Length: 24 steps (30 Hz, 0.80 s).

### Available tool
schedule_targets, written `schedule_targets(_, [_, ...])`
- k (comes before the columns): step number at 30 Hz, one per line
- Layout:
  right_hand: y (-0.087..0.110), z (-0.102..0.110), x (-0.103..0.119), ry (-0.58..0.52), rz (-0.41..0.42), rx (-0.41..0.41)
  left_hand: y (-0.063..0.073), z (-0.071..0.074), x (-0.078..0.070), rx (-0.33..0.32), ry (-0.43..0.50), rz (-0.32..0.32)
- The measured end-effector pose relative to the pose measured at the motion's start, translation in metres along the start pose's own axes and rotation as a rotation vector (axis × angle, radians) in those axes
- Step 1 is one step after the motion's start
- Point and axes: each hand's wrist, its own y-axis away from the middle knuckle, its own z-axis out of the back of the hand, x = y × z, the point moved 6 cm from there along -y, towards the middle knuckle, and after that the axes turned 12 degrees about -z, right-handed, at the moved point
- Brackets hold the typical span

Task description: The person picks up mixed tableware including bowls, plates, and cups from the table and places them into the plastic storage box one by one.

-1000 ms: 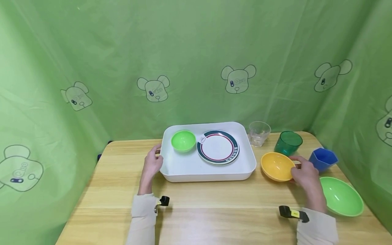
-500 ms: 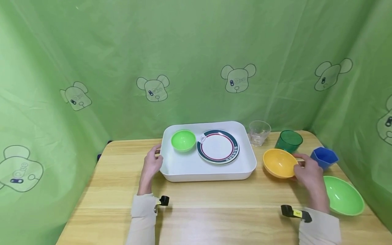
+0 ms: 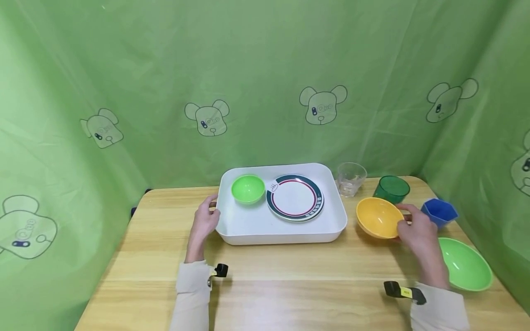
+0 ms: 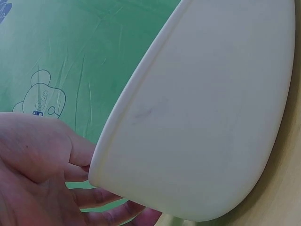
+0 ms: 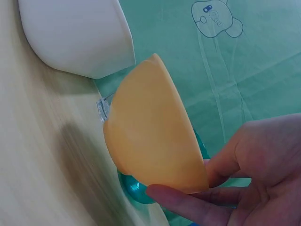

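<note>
1. Head view: I see the right hand (image 3: 420,232) holding a round, glossy yellow-orange bowl (image 3: 379,217) by its rim, over the right part of the wood-grain worktop (image 3: 290,271). The bowl is outside the shallow white rectangular tray (image 3: 248,225), in front of a translucent green round cup (image 3: 391,191). The left hand (image 3: 205,218) touches the tray's left end. Inside the tray sit a small bright-green round bowl (image 3: 248,189) and a white round plate with dark-green and red bands (image 3: 295,197), apparently with another beneath.

2. Left wrist view: The fingers are loosely bent against the tray's end wall. From my feed I can't tell whether they pinch the rim or merely rest there. I judge this hand is steadying the tray.

3. Right wrist view: The fingers are nearly closed, pinching the yellow-orange bowl's wall from inside and outside at the rim. The bowl appears lifted, its shadow falling apart from it on the worktop. I take the step in hand to be carrying the bowl; if it's bound for the tray, the next move calls for a firm pinch, clearance over the tray's wall and a level lowering.
</note>
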Motion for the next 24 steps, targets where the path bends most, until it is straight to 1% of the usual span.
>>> schedule_targets(9, [0.008, 0.017, 0.019, 0.056, 0.111, -0.127, 0.000, -0.001, 0.000, 0.011, 0.004, 0.006])
schedule_targets(11, [0.008, 0.021, 0.023, 0.062, 0.127, -0.143, 0.000, -0.001, 0.000, 0.012, 0.004, 0.006])
schedule_targets(18, [0.010, 0.026, 0.034, 0.041, 0.143, -0.151, -0.001, 0.001, 0.002, 0.003, 0.005, 0.003])
schedule_targets(24, [0.012, 0.025, 0.045, 0.022, 0.120, -0.141, -0.001, 0.000, 0.002, 0.006, 0.003, 0.007])
